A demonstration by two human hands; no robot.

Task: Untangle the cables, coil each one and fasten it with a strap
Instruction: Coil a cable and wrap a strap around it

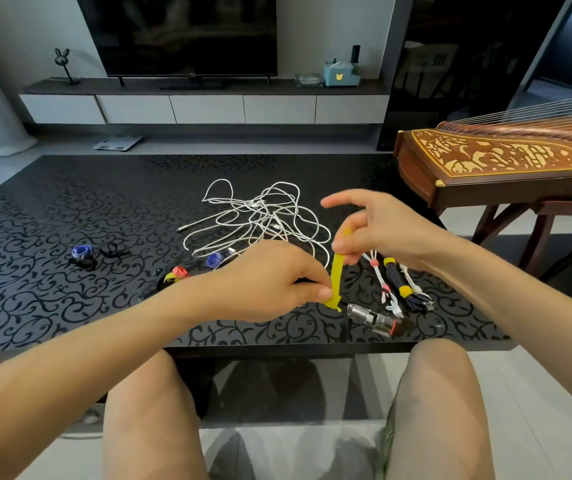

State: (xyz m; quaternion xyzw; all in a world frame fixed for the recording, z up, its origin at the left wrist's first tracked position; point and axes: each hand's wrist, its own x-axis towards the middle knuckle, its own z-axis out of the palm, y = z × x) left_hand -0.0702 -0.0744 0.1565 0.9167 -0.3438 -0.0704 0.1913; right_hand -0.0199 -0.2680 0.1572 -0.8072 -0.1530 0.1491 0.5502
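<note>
A yellow strap (336,271) stretches upright between my hands above the black patterned table (70,209). My left hand (270,282) pinches its lower end and also seems to hold a black cable, mostly hidden. My right hand (378,226) pinches the strap's upper part, index finger stretched out. Behind them lies a tangle of white cables (260,216). To the right lie a dark coiled cable (406,285) with yellow straps and a white coiled cable (383,282) with pink straps.
Loose rolled straps lie on the left: blue (82,251), black (111,251), pink (179,271), another blue (213,259). A metal plug (371,317) rests near the front edge. A wooden zither (499,161) stands at the right. My knees are below the table edge.
</note>
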